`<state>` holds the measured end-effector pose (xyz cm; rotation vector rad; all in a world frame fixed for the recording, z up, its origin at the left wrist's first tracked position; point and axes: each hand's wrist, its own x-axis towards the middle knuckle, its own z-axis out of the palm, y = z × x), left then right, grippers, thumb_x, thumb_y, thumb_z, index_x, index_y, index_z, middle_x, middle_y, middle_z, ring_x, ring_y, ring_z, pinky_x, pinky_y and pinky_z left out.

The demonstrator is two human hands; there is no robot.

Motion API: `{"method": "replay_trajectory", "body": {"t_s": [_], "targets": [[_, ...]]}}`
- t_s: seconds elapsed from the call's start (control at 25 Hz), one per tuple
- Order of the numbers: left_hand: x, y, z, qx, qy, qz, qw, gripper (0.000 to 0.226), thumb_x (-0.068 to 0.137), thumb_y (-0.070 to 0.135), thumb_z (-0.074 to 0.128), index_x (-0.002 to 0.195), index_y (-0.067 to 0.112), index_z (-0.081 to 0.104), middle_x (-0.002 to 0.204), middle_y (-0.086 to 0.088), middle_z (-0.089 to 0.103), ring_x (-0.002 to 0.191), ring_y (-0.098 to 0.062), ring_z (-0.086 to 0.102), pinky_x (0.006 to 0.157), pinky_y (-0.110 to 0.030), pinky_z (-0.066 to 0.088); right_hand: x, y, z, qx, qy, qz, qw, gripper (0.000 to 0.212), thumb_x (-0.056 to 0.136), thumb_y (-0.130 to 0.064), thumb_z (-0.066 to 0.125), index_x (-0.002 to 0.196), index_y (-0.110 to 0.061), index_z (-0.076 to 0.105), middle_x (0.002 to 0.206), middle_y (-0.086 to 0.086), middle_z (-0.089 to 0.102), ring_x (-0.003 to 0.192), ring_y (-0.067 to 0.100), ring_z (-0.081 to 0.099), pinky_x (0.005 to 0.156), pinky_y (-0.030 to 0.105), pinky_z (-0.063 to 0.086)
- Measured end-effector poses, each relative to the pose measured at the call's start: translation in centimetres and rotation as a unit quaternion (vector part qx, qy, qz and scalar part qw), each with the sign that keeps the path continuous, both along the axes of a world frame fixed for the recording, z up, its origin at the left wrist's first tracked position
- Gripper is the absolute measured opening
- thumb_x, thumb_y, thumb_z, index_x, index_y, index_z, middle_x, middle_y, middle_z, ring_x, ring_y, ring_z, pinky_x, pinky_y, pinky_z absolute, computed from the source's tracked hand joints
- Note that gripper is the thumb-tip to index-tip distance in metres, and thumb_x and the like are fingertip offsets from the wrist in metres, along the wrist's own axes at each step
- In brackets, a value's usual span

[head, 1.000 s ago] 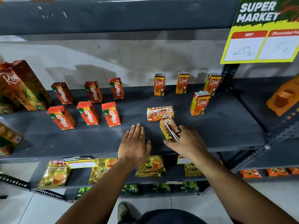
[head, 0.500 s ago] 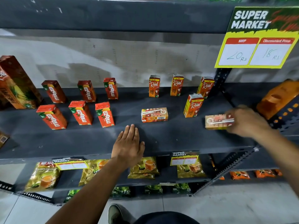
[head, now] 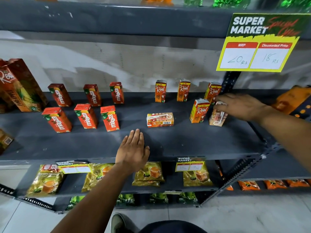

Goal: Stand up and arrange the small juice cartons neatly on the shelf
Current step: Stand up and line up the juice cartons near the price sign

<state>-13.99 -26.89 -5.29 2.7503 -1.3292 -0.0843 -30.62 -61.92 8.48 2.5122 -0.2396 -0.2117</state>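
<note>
On the dark grey shelf, several small orange Real cartons stand upright: three at the back and one in front. My right hand grips the top of another Real carton, which stands upright, straw side toward me, just right of the front one. One Real carton lies flat on its side mid-shelf. My left hand rests flat on the shelf's front, below the lying carton. Several red Maaza cartons stand in two rows at left.
Large Real cartons stand at the far left. A yellow price sign hangs from the shelf above at right. Orange packs fill the neighbouring shelf at right. Tea packets lie on the lower shelf.
My right hand carried the carton from the shelf's front middle to the right and turned it upright beside the front Real carton. The left hand stayed flat on the shelf.
</note>
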Motion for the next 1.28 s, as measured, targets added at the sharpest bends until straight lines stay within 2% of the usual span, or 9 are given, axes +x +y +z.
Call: {"method": "replay_trajectory", "body": {"t_s": [0.12, 0.28, 0.64, 0.8, 0.92, 1.0, 1.08, 1.16, 1.28], "targets": [[0.1, 0.1, -0.2, 0.0, -0.004, 0.0, 1.0, 0.071, 0.094, 0.047, 0.011, 0.152, 0.007, 0.011, 0.163, -0.011, 0.006, 0.15, -0.024, 0.002, 0.121, -0.038, 0.003, -0.4, -0.1, 1.0, -0.017, 0.028, 0.022, 0.999, 0.05, 0.096, -0.024, 0.049, 0.143, -0.034, 0.035, 0.157, -0.002, 0.027, 0.14, 0.023, 0.028, 0.104, 0.041, 0.039], [0.1, 0.1, -0.2, 0.002, -0.005, 0.0, 1.0, 0.073, 0.092, 0.048, 0.009, 0.152, 0.007, 0.011, 0.163, -0.01, 0.006, 0.15, -0.024, 0.002, 0.121, -0.038, 0.003, 0.0, -0.1, 1.2, -0.042, 0.08, 0.016, 0.996, 0.056, 0.098, -0.022, 0.044, 0.149, -0.035, 0.024, 0.16, -0.008, 0.017, 0.145, 0.02, 0.019, 0.111, 0.04, 0.03], [0.1, 0.1, -0.2, -0.002, -0.001, -0.001, 1.0, 0.074, 0.09, 0.049, 0.008, 0.152, 0.007, 0.011, 0.163, -0.01, 0.006, 0.15, -0.024, 0.002, 0.121, -0.038, 0.003, 0.8, -0.7, 2.1, -0.035, 0.11, 0.012, 0.993, 0.064, 0.093, -0.015, 0.052, 0.149, -0.033, 0.027, 0.158, -0.009, 0.025, 0.143, 0.019, 0.023, 0.108, 0.036, 0.032], [0.2, 0.2, -0.2, -0.002, -0.001, -0.003, 1.0, 0.073, 0.092, 0.049, 0.008, 0.152, 0.008, 0.011, 0.163, -0.01, 0.006, 0.15, -0.024, 0.002, 0.121, -0.038, 0.003, 0.9, -0.6, 2.0, 0.105, -0.006, -0.017, 0.994, 0.062, 0.076, -0.021, 0.068, 0.136, -0.024, 0.051, 0.138, 0.002, 0.055, 0.125, 0.028, 0.047, 0.098, 0.036, 0.043], [0.1, 0.0, -0.2, 0.0, -0.002, -0.004, 1.0, 0.067, 0.097, 0.047, 0.014, 0.152, 0.008, 0.01, 0.163, -0.01, 0.005, 0.15, -0.024, 0.001, 0.122, -0.039, 0.004, 1.5, -0.3, 1.3, 0.193, -0.069, -0.146, 0.968, 0.044, 0.07, -0.043, 0.072, 0.109, -0.024, 0.064, 0.114, 0.008, 0.067, 0.102, 0.03, 0.059, 0.085, 0.039, 0.05], [0.2, 0.0, -0.2, 0.002, 0.0, -0.001, 1.0, 0.067, 0.098, 0.046, 0.015, 0.152, 0.008, 0.009, 0.163, -0.01, 0.004, 0.15, -0.024, 0.0, 0.122, -0.039, 0.004, 1.9, -0.1, 0.6, 0.252, -0.131, -0.228, 0.931, 0.052, 0.063, -0.065, 0.068, 0.097, -0.025, 0.067, 0.106, 0.007, 0.069, 0.095, 0.03, 0.061, 0.083, 0.039, 0.051], [0.2, 0.0, -0.3, 0.005, -0.002, 0.0, 1.0, 0.069, 0.096, 0.047, 0.012, 0.152, 0.008, 0.01, 0.163, -0.01, 0.005, 0.15, -0.024, 0.001, 0.122, -0.039, 0.004, 1.9, 0.4, -0.8, 0.289, -0.207, -0.275, 0.893, 0.065, 0.06, -0.076, 0.061, 0.098, -0.024, 0.068, 0.108, 0.007, 0.069, 0.099, 0.032, 0.062, 0.086, 0.04, 0.05], [0.1, 0.0, -0.2, 0.001, -0.005, 0.0, 1.0, 0.071, 0.093, 0.048, 0.01, 0.152, 0.007, 0.011, 0.163, -0.01, 0.006, 0.15, -0.024, 0.002, 0.122, -0.038, 0.004, 1.9, 1.1, -2.0, 0.287, -0.257, -0.297, 0.874, 0.067, 0.066, -0.075, 0.06, 0.106, -0.021, 0.064, 0.114, 0.01, 0.067, 0.106, 0.036, 0.06, 0.088, 0.041, 0.048], [0.1, 0.1, -0.1, 0.002, -0.005, -0.002, 1.0, 0.068, 0.097, 0.046, 0.013, 0.152, 0.007, 0.01, 0.163, -0.01, 0.005, 0.15, -0.024, 0.001, 0.121, -0.038, 0.003, 1.5, 2.2, -1.9, 0.288, -0.241, -0.343, 0.861, 0.091, 0.057, -0.075, 0.069, 0.125, -0.016, 0.05, 0.128, 0.015, 0.058, 0.117, 0.038, 0.054, 0.094, 0.048, 0.044]]}}
